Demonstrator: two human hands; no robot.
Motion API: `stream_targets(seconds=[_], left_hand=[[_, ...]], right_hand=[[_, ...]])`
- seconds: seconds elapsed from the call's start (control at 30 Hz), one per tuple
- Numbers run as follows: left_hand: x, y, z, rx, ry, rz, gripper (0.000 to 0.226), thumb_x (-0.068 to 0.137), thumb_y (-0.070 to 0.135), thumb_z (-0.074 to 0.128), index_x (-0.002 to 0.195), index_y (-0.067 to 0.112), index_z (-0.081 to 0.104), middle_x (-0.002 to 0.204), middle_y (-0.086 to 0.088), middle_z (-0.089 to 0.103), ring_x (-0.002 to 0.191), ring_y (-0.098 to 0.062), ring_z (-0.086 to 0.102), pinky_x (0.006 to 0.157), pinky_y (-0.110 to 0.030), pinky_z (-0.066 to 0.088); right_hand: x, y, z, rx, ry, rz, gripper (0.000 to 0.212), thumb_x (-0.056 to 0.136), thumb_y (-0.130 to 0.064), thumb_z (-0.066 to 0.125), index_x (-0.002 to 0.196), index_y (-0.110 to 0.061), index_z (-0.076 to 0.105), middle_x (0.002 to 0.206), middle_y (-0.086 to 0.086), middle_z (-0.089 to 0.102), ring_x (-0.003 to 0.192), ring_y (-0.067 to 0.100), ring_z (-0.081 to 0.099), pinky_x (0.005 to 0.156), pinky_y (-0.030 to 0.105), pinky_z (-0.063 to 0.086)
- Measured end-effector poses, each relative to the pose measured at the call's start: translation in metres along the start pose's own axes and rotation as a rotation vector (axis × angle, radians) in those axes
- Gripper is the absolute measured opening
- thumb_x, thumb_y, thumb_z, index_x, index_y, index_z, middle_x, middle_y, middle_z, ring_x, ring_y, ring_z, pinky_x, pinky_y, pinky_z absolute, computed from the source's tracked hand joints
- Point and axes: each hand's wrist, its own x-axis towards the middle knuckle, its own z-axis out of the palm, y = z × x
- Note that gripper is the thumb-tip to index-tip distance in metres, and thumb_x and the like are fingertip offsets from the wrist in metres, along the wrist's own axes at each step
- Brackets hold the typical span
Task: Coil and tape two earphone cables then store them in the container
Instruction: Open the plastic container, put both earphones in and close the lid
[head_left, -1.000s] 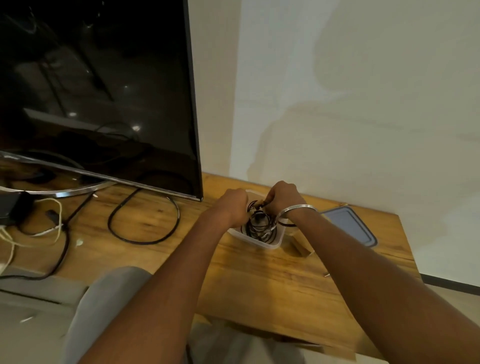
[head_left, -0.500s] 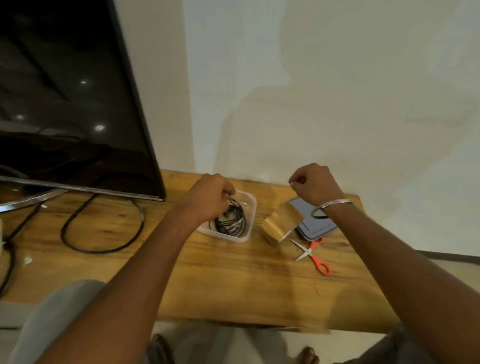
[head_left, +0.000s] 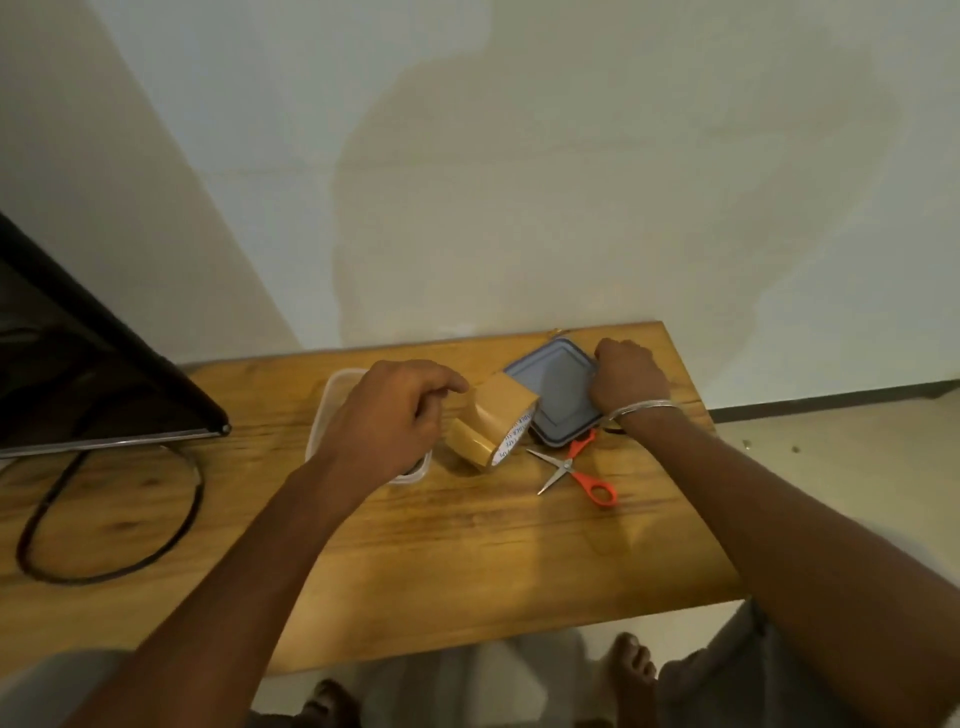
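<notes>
At nine o'clock on the wooden table (head_left: 467, 545) we see a black cable loop (head_left: 109, 519) below the dark screen (head_left: 78, 364). Toward the centre, our left hand (head_left: 389, 415) hovers over the clear container (head_left: 332, 395), fingers loosely curled and holding nothing we can see; the earphone cables are hidden beneath it. Just at its three o'clock stand two brown tape rolls (head_left: 493, 421). Orange-handled scissors (head_left: 576, 470) lie at their four o'clock. At one o'clock our right hand (head_left: 628, 379) curls over the far-right edge of the grey lid (head_left: 556, 395), which lies flat; whether it grips the lid we cannot tell.
</notes>
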Motion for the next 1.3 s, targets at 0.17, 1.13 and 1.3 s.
stream_targets(seconds=[0.17,1.13,1.3], left_hand=[[0.001,-0.004,0.001,0.003,-0.051,-0.026,0.038,0.089,-0.003,0.049,0.106,0.017,0.076,0.098,0.003,0.075,0.082,-0.010,0.066,0.074,-0.029,0.055],[-0.004,-0.077,-0.048,0.216,-0.095,-0.714,0.033,0.080,0.014,0.074,0.112,0.009,0.065,0.114,-0.013,0.065,0.101,-0.031,0.064,0.078,-0.035,0.054],[-0.006,-0.082,-0.046,0.243,-0.137,-0.699,0.023,0.076,0.020,0.078,0.096,0.009,0.072,0.101,-0.013,0.070,0.091,-0.030,0.067,0.069,-0.032,0.052]], right_hand=[[0.006,0.004,-0.021,0.246,0.039,0.023,0.020,0.079,0.002,0.059,0.093,0.011,0.069,0.100,0.029,0.068,0.099,0.043,0.062,0.080,0.042,0.051],[-0.150,-0.176,0.030,-0.030,0.181,-0.774,0.022,0.088,-0.017,0.067,0.110,-0.013,0.065,0.107,0.008,0.063,0.096,0.028,0.057,0.080,0.041,0.051],[-0.153,-0.172,0.032,-0.038,0.191,-0.780,0.035,0.082,-0.019,0.073,0.114,-0.016,0.058,0.100,0.006,0.062,0.091,0.027,0.058,0.077,0.041,0.052]])
